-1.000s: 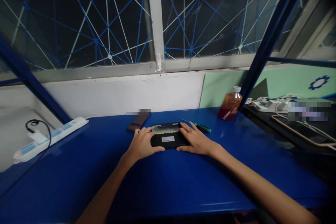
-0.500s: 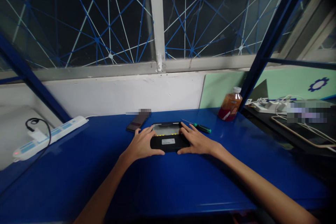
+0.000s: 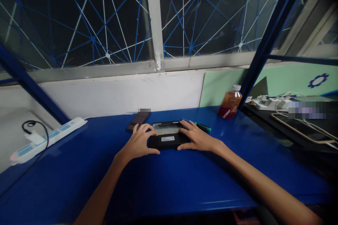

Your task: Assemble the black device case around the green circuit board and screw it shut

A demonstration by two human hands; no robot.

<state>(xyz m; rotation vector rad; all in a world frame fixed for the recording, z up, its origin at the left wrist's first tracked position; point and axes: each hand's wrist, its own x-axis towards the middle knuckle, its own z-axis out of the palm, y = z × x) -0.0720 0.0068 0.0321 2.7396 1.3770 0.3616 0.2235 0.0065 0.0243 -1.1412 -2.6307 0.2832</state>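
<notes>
A flat black rectangular case (image 3: 156,142) lies on the blue table, with a white label (image 3: 168,139) on its near part. Its far part has a silvery recess (image 3: 166,128) edged by small yellow spots; I cannot tell what kind of device it is. My left hand (image 3: 138,141) grips the left end, thumb at the near edge and fingers bent over the far side. At the right end, my right hand (image 3: 196,137) holds it likewise, fingers on top and thumb along the near edge. Behind the right fingers lies a green-and-black screwdriver (image 3: 203,127), its shaft partly hidden.
A dark phone (image 3: 138,120) lies beyond my left hand. A bottle of reddish drink (image 3: 230,102) stands at the back right. On the left is a white power strip (image 3: 50,140) with a black cable. Cables and another power strip (image 3: 269,103) sit on a dark surface at right.
The view has shifted slightly. My left thumb has slid a little left along the near edge, and the left fingers are more arched. Less of the yellow spots shows. The right hand still holds its end.
</notes>
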